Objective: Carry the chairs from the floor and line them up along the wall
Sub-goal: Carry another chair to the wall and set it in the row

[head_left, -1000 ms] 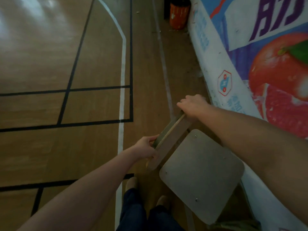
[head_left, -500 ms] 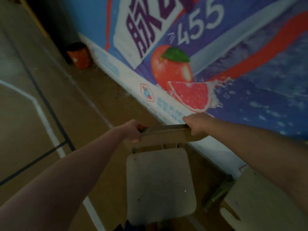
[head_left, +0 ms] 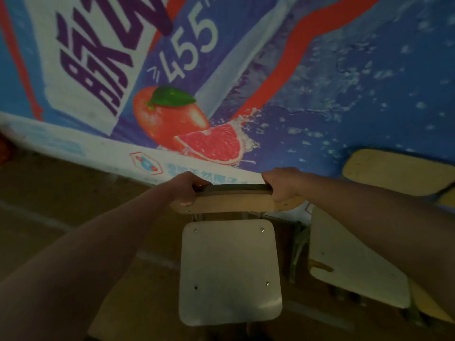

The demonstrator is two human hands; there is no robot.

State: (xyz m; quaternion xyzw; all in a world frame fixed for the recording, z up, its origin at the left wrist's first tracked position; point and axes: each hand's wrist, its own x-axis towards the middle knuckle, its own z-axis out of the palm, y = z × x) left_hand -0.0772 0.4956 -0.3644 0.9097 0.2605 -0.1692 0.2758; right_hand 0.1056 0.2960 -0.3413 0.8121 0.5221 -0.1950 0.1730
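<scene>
Gripping chair [head_left: 229, 271] by both backrest [head_left: 234, 204] ends, left hand [head_left: 187, 190] and right hand [head_left: 280, 184] curled round it, backrest parallel to wall [head_left: 320, 94] just ahead, parked chair [head_left: 349, 264] close on the right.

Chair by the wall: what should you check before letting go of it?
1. Grip of the left hand on the backrest: ok.
2. Grip of the right hand on its other end: ok.
3. Backrest toward the wall: ok.
4. Gap to the neighbouring chair on the right: ok, apart.
5. Legs down on the floor: cannot tell, hidden under the seat.
</scene>
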